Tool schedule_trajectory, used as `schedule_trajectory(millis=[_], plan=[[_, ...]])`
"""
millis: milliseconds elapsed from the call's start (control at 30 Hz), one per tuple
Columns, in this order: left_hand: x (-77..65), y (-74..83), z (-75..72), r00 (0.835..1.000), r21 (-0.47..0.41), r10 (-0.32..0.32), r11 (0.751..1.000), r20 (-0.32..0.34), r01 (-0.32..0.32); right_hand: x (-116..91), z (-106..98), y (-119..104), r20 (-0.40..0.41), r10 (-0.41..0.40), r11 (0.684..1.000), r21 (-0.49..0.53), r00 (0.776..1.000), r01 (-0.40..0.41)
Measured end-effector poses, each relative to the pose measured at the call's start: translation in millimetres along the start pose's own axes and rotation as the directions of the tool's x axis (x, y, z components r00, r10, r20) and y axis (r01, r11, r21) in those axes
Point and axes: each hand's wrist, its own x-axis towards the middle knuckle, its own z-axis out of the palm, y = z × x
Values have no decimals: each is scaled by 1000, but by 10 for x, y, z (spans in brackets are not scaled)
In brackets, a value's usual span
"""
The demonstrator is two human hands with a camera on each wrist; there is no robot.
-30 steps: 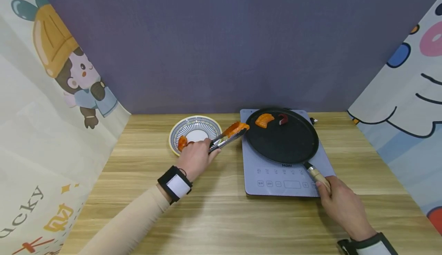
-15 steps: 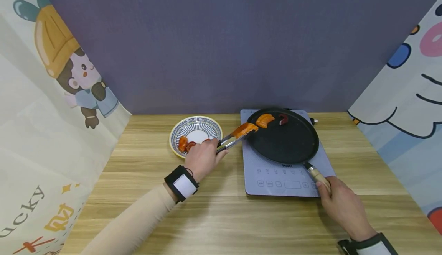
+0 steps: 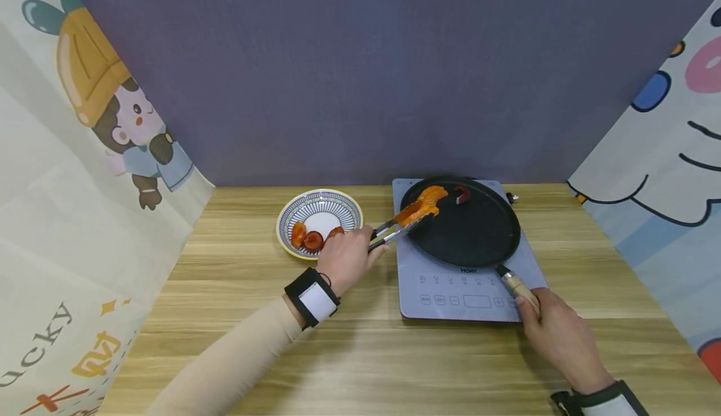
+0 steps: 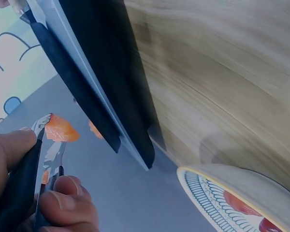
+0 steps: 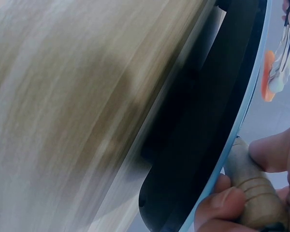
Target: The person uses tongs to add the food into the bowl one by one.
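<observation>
My left hand (image 3: 347,254) grips metal tongs (image 3: 394,234) with black handles. Pinched in their tips is an orange slice of salmon (image 4: 61,129), held over the left edge of the black frying pan (image 3: 470,234). In the head view it overlaps another salmon slice (image 3: 435,192) in the pan, and I cannot tell whether they touch. A small dark red curled piece of food (image 3: 462,194) lies in the pan, right of the salmon. My right hand (image 3: 563,338) holds the pan's wooden handle (image 5: 253,193), thumb on one side and fingers curled on the other.
The pan stands on a grey induction cooktop (image 3: 445,313) on the wooden table (image 3: 360,366). Left of it, a patterned plate (image 3: 353,206) bears several reddish sausage pieces (image 3: 313,241), partly hidden by my left hand. A grey-blue wall (image 3: 360,78) rises behind.
My left hand has moved right with the tongs, carrying the salmon slice from the gap beside the plate to above the pan's left side. The right hand and pan have stayed put.
</observation>
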Motion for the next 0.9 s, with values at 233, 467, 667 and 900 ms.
schedule_trajectory(millis=[233, 467, 667, 900], plan=[[54, 94, 36, 1000, -23, 11, 1000, 8, -10, -7, 8, 0, -12, -5, 1000, 0, 1000, 5], [143, 191, 113, 998, 11, 55, 998, 4, -55, -12, 6, 6, -21, -6, 1000, 1, 1000, 6], [219, 254, 180, 997, 34, 73, 997, 11, -74, -12, 8, 4, -27, -4, 1000, -2, 1000, 4], [287, 325, 222, 998, 60, 39, 997, 41, -42, -9, 5, -4, -23, -4, 1000, 0, 1000, 4]])
